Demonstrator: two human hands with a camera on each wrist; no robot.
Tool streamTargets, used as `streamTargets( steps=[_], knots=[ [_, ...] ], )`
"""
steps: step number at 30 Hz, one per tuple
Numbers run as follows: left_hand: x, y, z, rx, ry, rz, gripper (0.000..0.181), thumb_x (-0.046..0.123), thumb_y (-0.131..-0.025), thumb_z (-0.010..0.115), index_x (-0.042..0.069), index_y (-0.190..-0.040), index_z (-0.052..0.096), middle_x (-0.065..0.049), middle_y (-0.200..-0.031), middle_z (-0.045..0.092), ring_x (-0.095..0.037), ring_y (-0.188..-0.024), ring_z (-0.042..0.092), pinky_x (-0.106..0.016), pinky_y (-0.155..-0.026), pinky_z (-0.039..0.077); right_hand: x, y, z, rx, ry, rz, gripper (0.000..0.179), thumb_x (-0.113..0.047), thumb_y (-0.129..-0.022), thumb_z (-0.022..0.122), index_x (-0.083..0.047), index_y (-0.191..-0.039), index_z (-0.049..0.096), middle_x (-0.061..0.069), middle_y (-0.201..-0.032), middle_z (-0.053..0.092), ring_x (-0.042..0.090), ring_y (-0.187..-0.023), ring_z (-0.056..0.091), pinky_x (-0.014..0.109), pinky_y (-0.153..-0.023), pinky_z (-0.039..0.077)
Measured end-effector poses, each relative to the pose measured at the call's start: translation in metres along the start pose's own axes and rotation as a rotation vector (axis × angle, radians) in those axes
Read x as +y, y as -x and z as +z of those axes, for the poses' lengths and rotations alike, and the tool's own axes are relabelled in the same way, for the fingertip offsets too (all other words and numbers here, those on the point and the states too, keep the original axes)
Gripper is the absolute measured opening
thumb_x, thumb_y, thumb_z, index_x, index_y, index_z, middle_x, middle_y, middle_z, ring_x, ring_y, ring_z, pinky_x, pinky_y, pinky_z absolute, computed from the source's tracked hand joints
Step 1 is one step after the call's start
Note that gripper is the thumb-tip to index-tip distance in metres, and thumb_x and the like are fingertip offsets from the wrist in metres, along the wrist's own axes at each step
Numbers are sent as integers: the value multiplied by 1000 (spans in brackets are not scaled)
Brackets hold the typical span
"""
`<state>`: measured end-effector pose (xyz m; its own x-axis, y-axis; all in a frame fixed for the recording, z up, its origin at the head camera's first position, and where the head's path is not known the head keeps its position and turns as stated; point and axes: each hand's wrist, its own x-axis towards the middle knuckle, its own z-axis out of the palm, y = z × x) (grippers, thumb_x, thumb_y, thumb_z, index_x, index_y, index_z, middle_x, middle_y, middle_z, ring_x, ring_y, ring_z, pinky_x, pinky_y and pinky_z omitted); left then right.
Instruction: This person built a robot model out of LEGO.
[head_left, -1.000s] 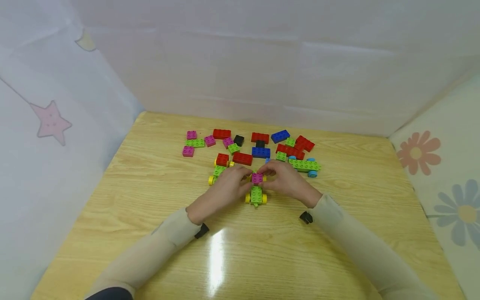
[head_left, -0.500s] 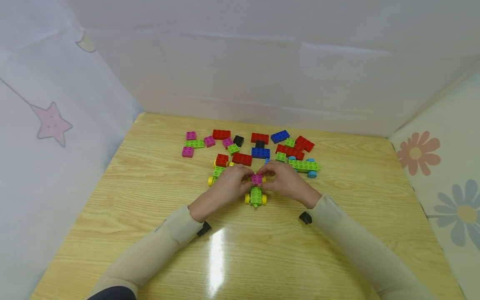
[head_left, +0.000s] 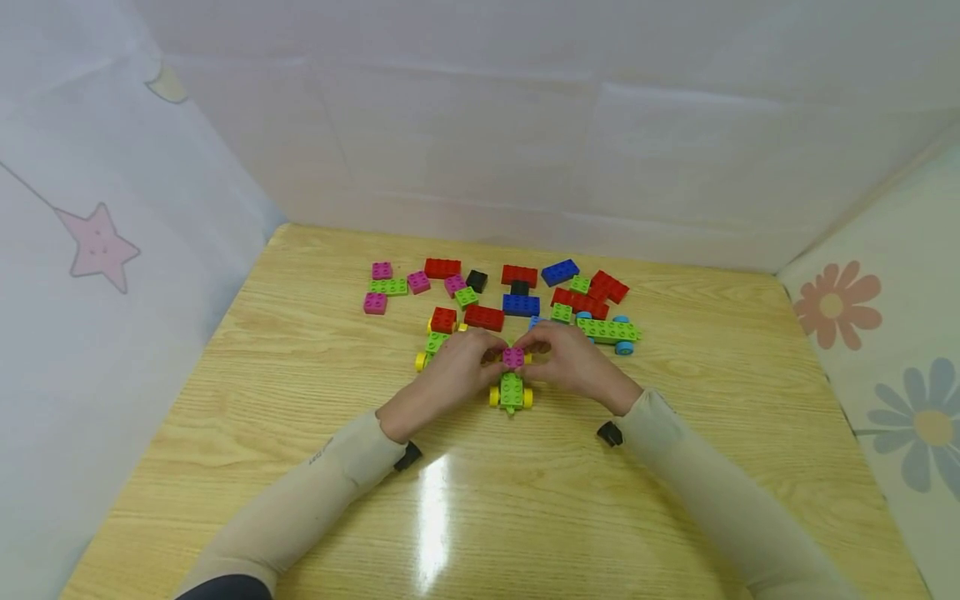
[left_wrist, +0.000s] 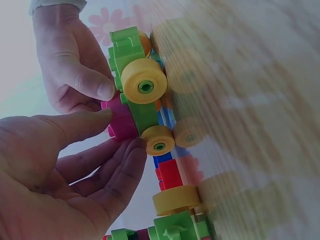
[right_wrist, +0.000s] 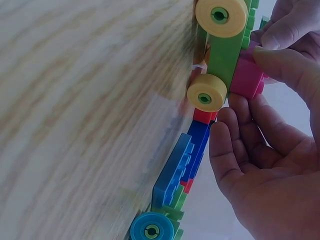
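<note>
In the head view, a small pink block (head_left: pixel 513 357) sits on the far part of a green wheeled base (head_left: pixel 512 392) with yellow wheels. My left hand (head_left: pixel 459 372) pinches the block from the left, thumb on the near side and fingers on the far side. From the right, my right hand (head_left: pixel 572 363) pinches the same block in mirrored fashion. The left wrist view has the pink block (left_wrist: pixel 121 122) against the studded side of the base, both thumbs at it. Fingertips reach its far face in the right wrist view, where the pink block (right_wrist: pixel 246 75) meets the base.
Left of the hands stands another green base (head_left: pixel 438 342) with yellow wheels and a red block (head_left: pixel 444 320). A green base with blue wheels (head_left: pixel 609 331) is to the right. Several loose blocks, including a blue one (head_left: pixel 521 305), lie behind on the wooden table (head_left: pixel 300 350).
</note>
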<state>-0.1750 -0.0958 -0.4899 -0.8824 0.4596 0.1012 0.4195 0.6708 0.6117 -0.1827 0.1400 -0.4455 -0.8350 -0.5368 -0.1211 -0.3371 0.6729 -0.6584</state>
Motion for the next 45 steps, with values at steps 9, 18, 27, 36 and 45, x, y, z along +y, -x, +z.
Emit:
streamTargets(
  steps=[9, 18, 27, 36, 45],
  knots=[
    [-4, -2, 3, -2, -33, 22, 25, 28, -104, 82, 11, -123, 85, -2, -111, 83, -15, -97, 71, -36, -88, 63, 0, 0, 1, 3, 5, 15, 31, -25, -99, 87, -14, -128, 82, 4, -120, 77, 26, -113, 72, 49, -103, 63],
    [-1, 0, -1, 4, -35, 47, 22, 25, -106, 80, 11, -122, 84, -2, -112, 84, -15, -96, 72, -37, -88, 62, 0, -1, 5, 1, 9, 9, 33, -28, -102, 85, -14, -131, 81, 4, -123, 76, 27, -118, 73, 50, -106, 63],
    [23, 7, -17, -92, -44, -16, 40, 30, -94, 92, 5, -123, 80, -7, -110, 78, -21, -92, 64, -36, -80, 57, 0, 1, 6, 5, 33, -10, 34, -29, -103, 84, -12, -132, 80, 5, -124, 76, 29, -120, 75, 51, -106, 64],
    [5, 4, -1, -133, -98, -74, 47, 38, -94, 92, 6, -126, 79, -11, -135, 75, -24, -114, 70, -41, -99, 62, -2, 4, 6, 29, 80, -61, 37, -30, -106, 80, -8, -136, 76, 8, -130, 77, 30, -120, 75, 52, -105, 64],
    [39, 16, -21, -129, -142, -156, 64, 42, -98, 89, -4, -139, 69, -19, -131, 73, -31, -107, 72, -45, -97, 64, -7, 4, 1, 62, 29, 29, 38, -33, -103, 83, -10, -133, 79, 7, -127, 80, 29, -120, 75, 51, -107, 64]
  ],
)
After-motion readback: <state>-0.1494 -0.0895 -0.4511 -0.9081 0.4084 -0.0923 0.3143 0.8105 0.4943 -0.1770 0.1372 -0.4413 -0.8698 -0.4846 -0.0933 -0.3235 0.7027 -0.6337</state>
